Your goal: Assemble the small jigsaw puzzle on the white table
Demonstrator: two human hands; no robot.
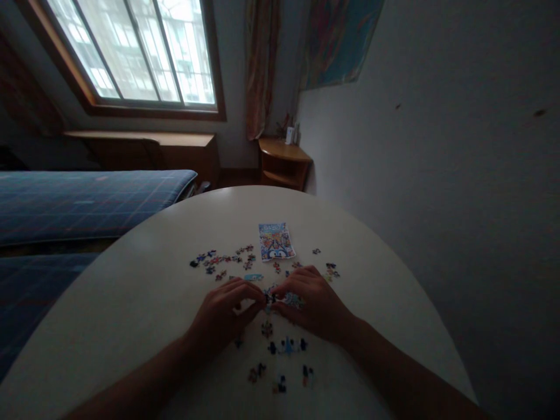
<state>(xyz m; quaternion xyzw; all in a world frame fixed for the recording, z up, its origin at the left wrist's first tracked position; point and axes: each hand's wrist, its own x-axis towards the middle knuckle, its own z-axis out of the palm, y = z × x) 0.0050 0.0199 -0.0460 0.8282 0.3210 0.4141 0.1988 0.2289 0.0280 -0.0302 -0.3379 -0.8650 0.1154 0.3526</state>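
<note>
While left hand [223,304] and right hand [312,302] pinch jigsaw pieces [268,297] between fingertips, cartoon picture sheet [276,241] lies beyond. Loose pieces [237,259] scattered leftward.

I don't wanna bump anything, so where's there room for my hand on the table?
The table looks bare beyond the picture sheet, and along its left and right edges, outside the forearms. Puzzle pieces crowd around the left hand and right hand.

Counter [350,361] before you | puzzle pieces [287,346] on it, around your hands [223,306] | picture sheet [276,242] beyond your hands | bed [87,198] to your left | wall [437,175] to your right | window [135,49] beyond the bed
</note>
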